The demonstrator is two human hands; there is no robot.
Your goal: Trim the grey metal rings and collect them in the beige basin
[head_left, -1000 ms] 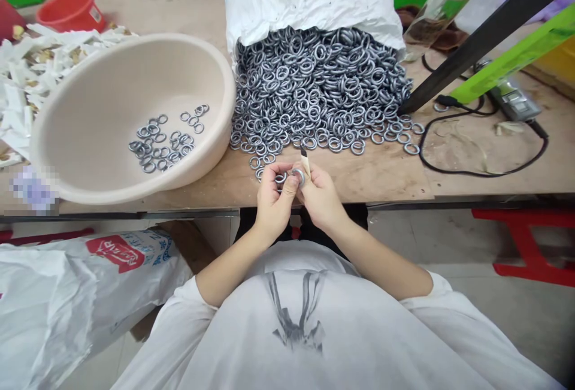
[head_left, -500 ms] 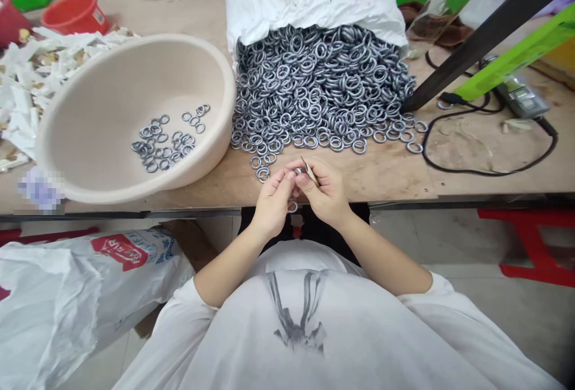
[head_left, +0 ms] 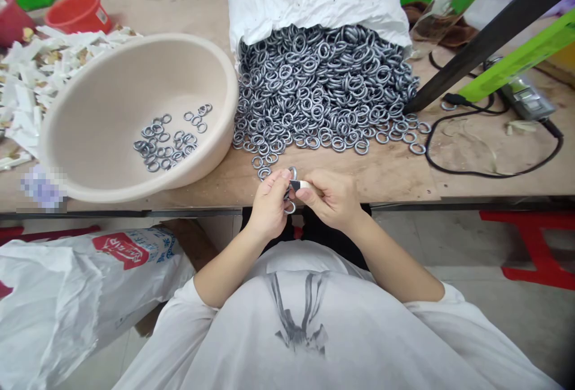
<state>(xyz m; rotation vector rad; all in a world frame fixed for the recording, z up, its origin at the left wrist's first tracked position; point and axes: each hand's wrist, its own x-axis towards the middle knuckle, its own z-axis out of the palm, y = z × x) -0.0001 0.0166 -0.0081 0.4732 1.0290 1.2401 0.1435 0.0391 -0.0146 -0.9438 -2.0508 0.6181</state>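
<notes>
Grey rings (head_left: 290, 208) pinched in L hand (head_left: 269, 203), fingers curled round them, by front edge of table (head_left: 386, 174); R hand (head_left: 335, 198) grips small knife (head_left: 299, 185) w/ pale handle, dark blade toward L fingertips. Pile of similar rings (head_left: 323, 87) spills from white bag (head_left: 314, 0) just beyond, w/ more in beige basin (head_left: 99, 96) to L.

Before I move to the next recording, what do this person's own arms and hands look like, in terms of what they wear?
The left hand and right hand are ungloved, with no watch or bracelet visible. Both forearms are bare. Loose, plain white sleeves end around the elbows, joining a white shirt with a dark grey print.
</notes>
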